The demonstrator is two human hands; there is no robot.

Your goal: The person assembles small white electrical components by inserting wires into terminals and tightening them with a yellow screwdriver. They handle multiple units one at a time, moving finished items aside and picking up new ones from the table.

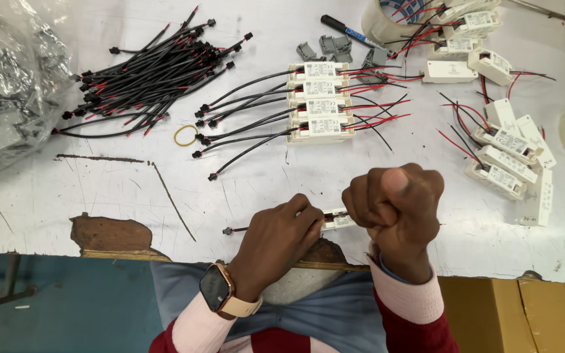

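White-painted worktable (132, 196): scuffed and scratched surface, paint chipped at the near edge to bare brown wood.

Crinkled clear plastic bag (8, 85), far left, holding grey parts, glossy and creased.

Loose heap of black cable leads (145, 78) with red strands and small black plug ends, fanned out at upper left.

Row of five white rectangular driver modules (320, 103), stacked side by side at the centre, each labelled on top; black plugged leads run out to the left, thin red and black wires to the right.

Scattered white driver modules (508, 153), right side, lying at mixed angles, red and black wires trailing; more of them piled at upper right.

Roll of clear tape (387, 23), round, upper centre-right, beside a black marker pen (348, 29).

Left hand (279, 235): fingers curled and pressed down onto the left end of a white driver module (339, 219), which lies on the table near the front edge, between both hands. Wrist carries a smartwatch (220, 287) with rose-coloured case and pale strap.

Right hand (393, 199): closed in a fist at the module's right end; what it pinches cannot be told.

Grey plastic clips (331, 47), small, angular, clustered above the row.

Yellow rubber band (185, 135), thin ring, left of the row.
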